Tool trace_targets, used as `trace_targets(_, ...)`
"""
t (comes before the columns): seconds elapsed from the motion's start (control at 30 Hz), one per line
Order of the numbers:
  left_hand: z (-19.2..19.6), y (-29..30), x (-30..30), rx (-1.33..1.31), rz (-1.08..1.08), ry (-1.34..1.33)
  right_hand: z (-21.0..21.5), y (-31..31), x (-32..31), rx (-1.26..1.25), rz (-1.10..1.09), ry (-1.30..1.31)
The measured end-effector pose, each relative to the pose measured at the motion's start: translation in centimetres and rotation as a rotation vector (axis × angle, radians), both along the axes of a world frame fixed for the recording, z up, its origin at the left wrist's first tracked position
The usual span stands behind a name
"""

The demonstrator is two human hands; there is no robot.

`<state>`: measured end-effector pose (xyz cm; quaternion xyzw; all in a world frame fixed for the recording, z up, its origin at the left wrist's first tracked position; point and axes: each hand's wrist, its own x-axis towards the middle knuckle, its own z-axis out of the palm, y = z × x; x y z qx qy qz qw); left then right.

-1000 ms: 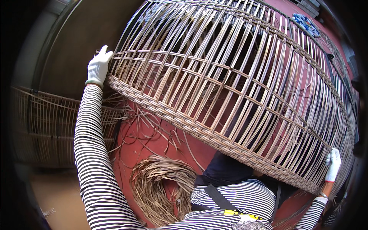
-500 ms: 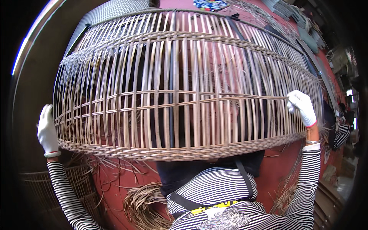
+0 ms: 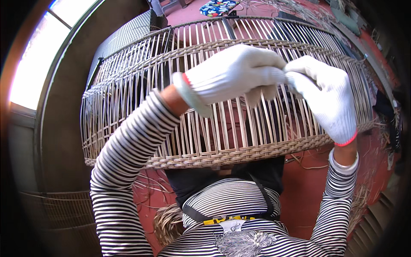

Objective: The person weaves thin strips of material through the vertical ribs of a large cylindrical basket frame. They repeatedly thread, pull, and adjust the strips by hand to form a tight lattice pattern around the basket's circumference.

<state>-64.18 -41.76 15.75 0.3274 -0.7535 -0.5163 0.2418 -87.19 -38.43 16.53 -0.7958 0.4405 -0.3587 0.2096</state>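
Note:
A large brown wicker panel (image 3: 222, 159) stretches across my lap, with many upright strands between tightly woven bands. Over its right half, both my hands come together in white knitted gloves. My left hand (image 3: 235, 70), with a pale bangle at its wrist, reaches across the panel with fingertips pressed together. Opposite it, my right hand (image 3: 327, 92) bends inward, thumb and fingers closed in a pinch against the left fingertips. Whatever lies between them is too hidden to name. The left forearm and hand cover part of the upright strands.
A bundle of loose strands (image 3: 168, 223) lies on the red floor by my left side. Beyond the panel stand a stool with a patterned cushion (image 3: 218, 7) and a grey woven piece (image 3: 125, 37). Another wicker piece (image 3: 64, 210) leans at the lower left.
My left hand has left the panel's left edge and crossed over to meet the right hand. The right hand has risen. The panel now appears shifted to the right in view.

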Motion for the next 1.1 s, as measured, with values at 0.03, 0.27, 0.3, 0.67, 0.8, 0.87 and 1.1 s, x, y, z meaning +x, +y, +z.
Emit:
trace_targets(0.03,0.4,0.1,0.5,0.014,0.033,-0.051,-0.7,-0.3,0.0,0.151,0.000,-0.095)
trace_targets(0.27,1.9,3.1,5.6,-0.094,0.433,-0.477,-9.3,-2.9,4.9,0.446,0.289,-0.729)
trace_targets(0.3,1.9,3.9,6.3,-0.122,0.486,-0.527,-10.7,-2.2,6.6,0.532,0.304,-0.527)
trace_targets(0.67,-14.1,7.7,5.5,-0.391,0.890,-0.590,-19.2,8.5,14.9,-0.108,0.432,0.207)
trace_targets(0.8,-16.0,6.8,5.7,-0.455,0.826,-0.667,-17.9,4.5,9.1,-0.264,0.196,-0.090)
trace_targets(0.87,-16.3,6.2,5.3,-0.542,0.759,-0.781,-18.6,0.7,8.6,-0.314,0.050,-0.024)
trace_targets(1.1,-16.0,4.1,6.6,-0.457,0.569,-0.691,-22.1,-5.5,10.0,-0.211,0.243,0.356)
